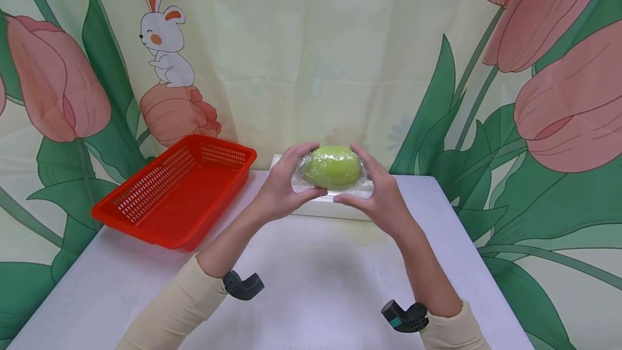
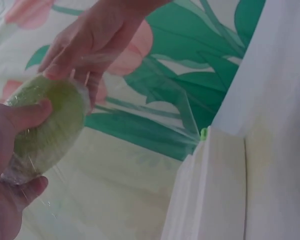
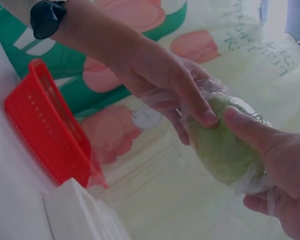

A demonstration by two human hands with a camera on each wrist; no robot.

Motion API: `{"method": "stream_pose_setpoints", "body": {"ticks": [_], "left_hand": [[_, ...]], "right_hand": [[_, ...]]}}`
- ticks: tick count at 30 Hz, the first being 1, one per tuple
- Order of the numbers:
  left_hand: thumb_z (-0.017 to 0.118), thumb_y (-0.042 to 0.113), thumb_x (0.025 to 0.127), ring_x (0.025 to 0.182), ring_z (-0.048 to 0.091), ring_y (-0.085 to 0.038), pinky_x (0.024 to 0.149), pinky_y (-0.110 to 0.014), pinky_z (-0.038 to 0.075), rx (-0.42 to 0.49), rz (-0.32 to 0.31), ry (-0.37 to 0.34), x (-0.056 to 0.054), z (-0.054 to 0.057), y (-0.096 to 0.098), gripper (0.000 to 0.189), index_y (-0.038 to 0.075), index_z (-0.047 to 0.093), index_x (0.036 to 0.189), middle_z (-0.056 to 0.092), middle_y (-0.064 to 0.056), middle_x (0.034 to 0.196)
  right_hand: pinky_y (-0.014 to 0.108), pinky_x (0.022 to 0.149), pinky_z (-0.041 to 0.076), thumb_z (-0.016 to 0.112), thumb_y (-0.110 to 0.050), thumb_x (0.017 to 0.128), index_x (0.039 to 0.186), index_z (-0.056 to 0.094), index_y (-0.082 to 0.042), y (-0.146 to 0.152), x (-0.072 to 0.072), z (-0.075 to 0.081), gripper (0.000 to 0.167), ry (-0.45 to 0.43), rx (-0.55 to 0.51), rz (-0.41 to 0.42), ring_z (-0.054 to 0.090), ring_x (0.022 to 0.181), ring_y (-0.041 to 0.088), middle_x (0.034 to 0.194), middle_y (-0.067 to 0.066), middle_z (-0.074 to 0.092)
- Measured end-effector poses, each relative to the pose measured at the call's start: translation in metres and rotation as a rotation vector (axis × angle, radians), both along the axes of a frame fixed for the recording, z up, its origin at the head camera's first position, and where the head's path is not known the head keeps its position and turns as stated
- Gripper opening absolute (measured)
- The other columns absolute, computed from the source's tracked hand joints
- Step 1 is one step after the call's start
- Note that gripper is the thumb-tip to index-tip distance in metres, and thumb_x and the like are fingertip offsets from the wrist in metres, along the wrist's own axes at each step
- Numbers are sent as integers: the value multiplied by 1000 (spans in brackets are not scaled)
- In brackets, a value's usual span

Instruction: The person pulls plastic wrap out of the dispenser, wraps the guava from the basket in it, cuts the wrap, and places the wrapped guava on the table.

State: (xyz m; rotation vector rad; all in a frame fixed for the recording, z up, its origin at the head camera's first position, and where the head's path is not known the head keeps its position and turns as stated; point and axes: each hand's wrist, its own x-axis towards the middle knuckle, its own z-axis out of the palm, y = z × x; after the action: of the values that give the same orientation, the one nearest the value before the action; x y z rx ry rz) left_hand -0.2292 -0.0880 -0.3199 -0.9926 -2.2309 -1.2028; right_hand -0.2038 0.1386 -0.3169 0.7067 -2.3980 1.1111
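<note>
Both hands hold up a green oval fruit (image 1: 332,168) wrapped in clear plastic film, above a long white box (image 1: 335,210). My left hand (image 1: 281,189) grips its left end, thumb below and fingers over the top in the head view. On the opposite end, my right hand (image 1: 383,194) grips in the same way. Both thumbs press on the fruit (image 3: 225,145) in the right wrist view. Clear film (image 2: 170,107) spans from the fruit toward a green bit (image 2: 204,134) at the edge of the white box in the left wrist view.
A red slotted plastic basket (image 1: 170,207) stands at the table's left, with no contents visible. White cloth covers the table (image 1: 330,280). Behind it hangs a curtain (image 1: 311,58) printed with tulips and a rabbit. A dark camera sits on each wrist.
</note>
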Motion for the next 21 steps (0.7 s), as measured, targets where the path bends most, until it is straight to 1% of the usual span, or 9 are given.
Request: {"method": "stream_pose_setpoints", "body": {"ticks": [5, 8, 14, 18, 21], "left_hand": [[85, 19, 73, 122, 50, -16, 96, -34, 53, -19, 20, -49, 1, -1, -1, 84, 20, 38, 143, 49, -2, 137], [85, 20, 73, 120, 51, -16, 96, -34, 53, -18, 20, -57, 1, -2, -2, 84, 20, 39, 143, 50, -2, 136], [85, 23, 74, 120, 51, -16, 95, -34, 54, -23, 23, -76, -2, -3, -2, 83, 21, 39, 144, 50, -1, 137], [84, 26, 75, 118, 52, -16, 92, -33, 55, -33, 33, -106, -4, -5, -2, 82, 22, 39, 144, 51, 0, 137], [83, 26, 75, 117, 54, -17, 91, -34, 55, -31, 38, -120, -5, -5, -3, 81, 20, 40, 144, 53, -1, 136]], "right_hand": [[46, 103, 48, 88, -27, 67, 153, 24, -28, -2, -1, -8, 107, 8, 18, -7, 48, 133, 25, 153, 3, 40], [45, 105, 46, 89, -25, 67, 153, 23, -28, -2, -2, -13, 109, 33, 16, -11, 46, 134, 24, 153, 2, 39], [45, 103, 47, 90, -21, 65, 153, 27, -22, -5, -4, -19, 108, 108, 3, -11, 48, 131, 26, 151, 6, 41], [45, 103, 47, 90, -19, 65, 152, 27, -21, -6, -6, -24, 108, 122, -8, -18, 48, 132, 26, 150, 7, 42], [46, 104, 47, 90, -19, 65, 153, 26, -21, -7, -7, -27, 109, 118, -10, -26, 47, 133, 26, 150, 7, 42]]}}
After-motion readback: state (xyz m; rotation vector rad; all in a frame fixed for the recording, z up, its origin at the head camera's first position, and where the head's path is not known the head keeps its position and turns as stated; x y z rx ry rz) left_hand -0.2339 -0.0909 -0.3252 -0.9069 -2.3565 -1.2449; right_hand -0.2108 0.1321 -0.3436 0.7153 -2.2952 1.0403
